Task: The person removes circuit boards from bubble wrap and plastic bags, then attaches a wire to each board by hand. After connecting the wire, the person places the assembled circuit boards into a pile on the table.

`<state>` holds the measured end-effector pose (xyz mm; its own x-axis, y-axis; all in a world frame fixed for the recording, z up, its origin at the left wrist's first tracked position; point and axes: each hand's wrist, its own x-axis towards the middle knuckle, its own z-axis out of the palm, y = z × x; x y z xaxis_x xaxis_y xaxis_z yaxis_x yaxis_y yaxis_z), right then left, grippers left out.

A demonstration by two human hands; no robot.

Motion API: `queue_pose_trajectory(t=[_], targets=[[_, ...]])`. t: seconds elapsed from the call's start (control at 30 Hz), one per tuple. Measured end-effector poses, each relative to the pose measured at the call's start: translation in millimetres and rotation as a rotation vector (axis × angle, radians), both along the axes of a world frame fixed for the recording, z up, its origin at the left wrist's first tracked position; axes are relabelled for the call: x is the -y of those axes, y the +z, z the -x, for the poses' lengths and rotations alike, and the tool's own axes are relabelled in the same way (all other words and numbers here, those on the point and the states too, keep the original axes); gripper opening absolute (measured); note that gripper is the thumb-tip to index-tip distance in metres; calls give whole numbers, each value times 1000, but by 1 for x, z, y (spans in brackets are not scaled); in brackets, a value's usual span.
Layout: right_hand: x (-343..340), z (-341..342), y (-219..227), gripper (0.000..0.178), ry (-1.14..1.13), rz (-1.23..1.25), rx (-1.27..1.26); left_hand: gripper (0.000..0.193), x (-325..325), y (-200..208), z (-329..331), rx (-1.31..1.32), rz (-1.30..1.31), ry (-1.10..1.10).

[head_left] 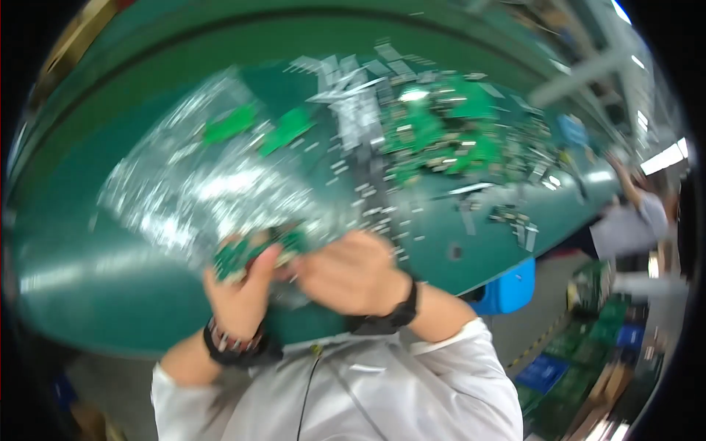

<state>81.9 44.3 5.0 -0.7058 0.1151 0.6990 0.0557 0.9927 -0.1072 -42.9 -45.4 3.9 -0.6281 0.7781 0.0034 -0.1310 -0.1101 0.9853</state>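
My left hand [241, 298] is closed around green circuit boards [234, 257], its thumb across them, at the near side of the green table [95, 290]. Just to the right, my right hand [353, 272] has its fingers curled together at the boards' edge. What its fingertips pinch is smeared by motion and hidden. Under and beyond both hands lies a crumpled clear plastic sheet [220, 180]. Two bright green flat pieces [229, 125] rest on its far part.
A heap of green boards [441, 136] spreads over the table's right side, beside white strips [357, 106] and scattered small white bits. A blue stool [511, 287] stands at the right edge. Another person [632, 220] is at the far right, above stacked crates [599, 331].
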Motion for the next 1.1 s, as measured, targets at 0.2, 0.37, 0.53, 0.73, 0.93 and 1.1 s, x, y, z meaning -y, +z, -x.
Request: queue_pose_trajectory(t=[0.2, 0.37, 0.53, 0.73, 0.93, 1.1], targets=[[1, -2, -8, 9, -31, 21, -52, 16, 7, -9, 1, 5, 56, -23], [1, -7, -13, 10, 15, 72, -54, 19, 5, -13, 0, -1, 77, -44], [-1, -5, -14, 12, 27, 76, -65, 19, 5, -19, 6, -67, 45, -70], [0, -2, -17, 15, -17, 148, -123, 24, 0, -28, 4, 79, 35, -65], [-21, 1, 3, 15, 135, 574, -412, 34, 4, -12, -2, 160, -145, -199], [-59, -40, 30, 12, 147, 1102, -489, 24, 3, -3, 3, 75, -34, -593]])
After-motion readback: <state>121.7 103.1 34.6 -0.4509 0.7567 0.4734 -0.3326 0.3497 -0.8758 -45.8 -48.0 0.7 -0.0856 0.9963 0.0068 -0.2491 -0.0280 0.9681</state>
